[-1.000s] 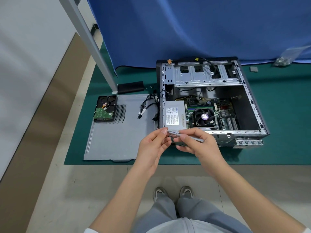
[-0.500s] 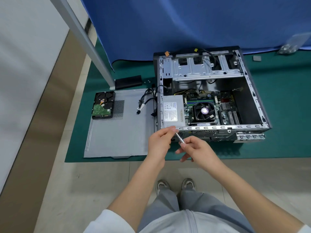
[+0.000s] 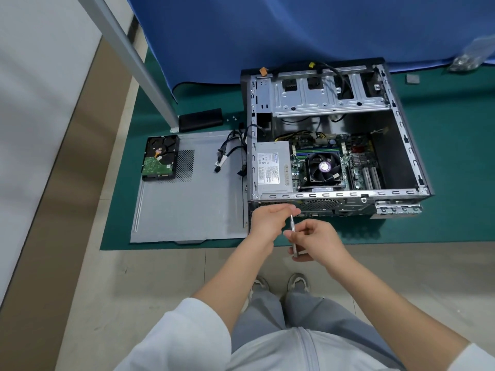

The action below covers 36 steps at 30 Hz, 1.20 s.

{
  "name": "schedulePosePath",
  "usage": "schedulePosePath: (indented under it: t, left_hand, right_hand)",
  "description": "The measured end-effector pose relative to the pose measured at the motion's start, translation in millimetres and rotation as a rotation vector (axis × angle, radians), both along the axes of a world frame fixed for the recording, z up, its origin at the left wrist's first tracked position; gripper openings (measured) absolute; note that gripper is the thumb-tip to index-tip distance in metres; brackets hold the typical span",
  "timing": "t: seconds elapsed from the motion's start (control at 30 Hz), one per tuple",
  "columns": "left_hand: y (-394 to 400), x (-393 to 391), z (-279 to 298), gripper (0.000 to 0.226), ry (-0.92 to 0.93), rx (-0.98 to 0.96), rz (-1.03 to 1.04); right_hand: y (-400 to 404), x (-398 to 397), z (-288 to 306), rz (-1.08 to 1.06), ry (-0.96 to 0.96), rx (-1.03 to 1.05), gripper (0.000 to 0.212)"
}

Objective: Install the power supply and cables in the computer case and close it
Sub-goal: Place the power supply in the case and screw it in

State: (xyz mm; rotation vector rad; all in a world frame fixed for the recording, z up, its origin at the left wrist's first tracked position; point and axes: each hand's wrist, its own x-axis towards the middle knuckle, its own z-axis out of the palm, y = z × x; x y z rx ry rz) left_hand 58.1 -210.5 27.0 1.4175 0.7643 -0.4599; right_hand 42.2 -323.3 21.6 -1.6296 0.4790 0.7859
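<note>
The open computer case [image 3: 401, 145] lies on its side on a green mat. A grey power supply [image 3: 272, 167] sits inside its near-left corner, beside the motherboard and its black fan [image 3: 322, 167]. Black cables [image 3: 230, 153] spill out over the case's left wall. My right hand [image 3: 316, 243] grips a thin silver screwdriver [image 3: 293, 231], held nearly upright just in front of the case's rear panel. My left hand [image 3: 270, 219] pinches at the screwdriver's tip, fingers together; whether a screw sits there is too small to tell.
The grey side panel [image 3: 187, 210] lies flat left of the case, with a hard drive [image 3: 160, 158] resting on its far-left corner. A black box [image 3: 201, 119] and a slanted metal post [image 3: 139, 62] stand behind. A blue cloth hangs at the back. My feet are near the mat's front edge.
The screwdriver has swung from lying nearly level between my hands to standing almost upright. My left hand has risen toward the case's rear panel and my right hand has dropped lower.
</note>
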Motion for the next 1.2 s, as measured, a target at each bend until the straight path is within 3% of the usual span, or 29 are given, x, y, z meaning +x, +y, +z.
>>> schedulePosePath:
  t: [0.17, 0.8, 1.1, 1.2]
  left_hand:
    - [-1.1, 4.7, -7.4, 0.007, 0.017, 0.014, -0.020]
    - [0.6, 7.4, -12.7, 0.018, 0.000, 0.009, -0.031]
    - [4.5, 3.2, -11.4, 0.015, 0.023, 0.112, -0.182]
    - [3.4, 2.6, -14.6, 0.014, -0.003, 0.069, -0.124]
  right_hand:
    - [0.2, 4.7, -0.1, 0.003, -0.015, -0.031, 0.023]
    - [4.8, 8.9, 2.1, 0.011, -0.055, -0.114, 0.035]
    - [5.3, 6.8, 7.2, -0.022, 0.011, 0.007, 0.010]
    - [5.9, 8.0, 9.0, -0.009, 0.037, 0.020, 0.013]
